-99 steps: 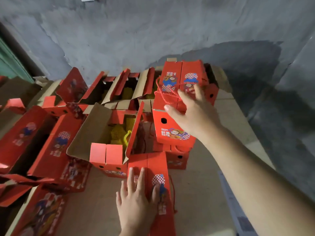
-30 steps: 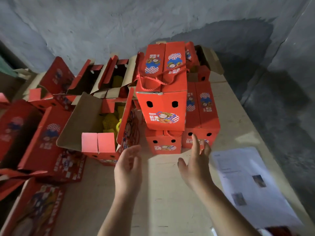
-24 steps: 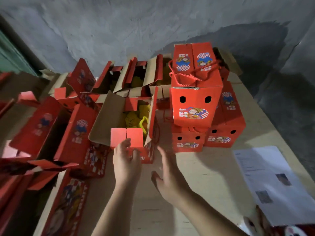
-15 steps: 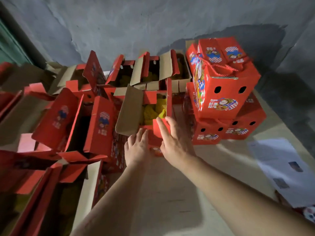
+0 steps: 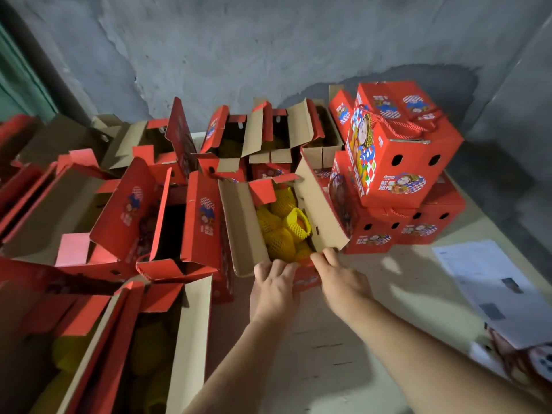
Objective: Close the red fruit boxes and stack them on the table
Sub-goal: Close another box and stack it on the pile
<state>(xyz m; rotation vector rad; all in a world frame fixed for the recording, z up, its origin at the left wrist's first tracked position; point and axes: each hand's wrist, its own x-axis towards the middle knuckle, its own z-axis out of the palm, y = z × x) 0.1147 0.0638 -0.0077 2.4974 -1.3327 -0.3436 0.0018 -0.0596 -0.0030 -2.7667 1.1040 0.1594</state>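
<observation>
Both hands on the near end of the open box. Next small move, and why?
Probably fold the near end flaps inward. Left hand and right hand grip the near end of the open fruit box; its long flaps stand open over net-wrapped yellow fruit.

My left hand (image 5: 276, 289) and right hand (image 5: 343, 282) cover the open box's (image 5: 322, 216) near end, so fingertips aren't visible. Paper sheet (image 5: 495, 291) runs off the right edge, print too small to read. Bottom-left boxes (image 5: 98, 339) are cut off and dark inside.
</observation>
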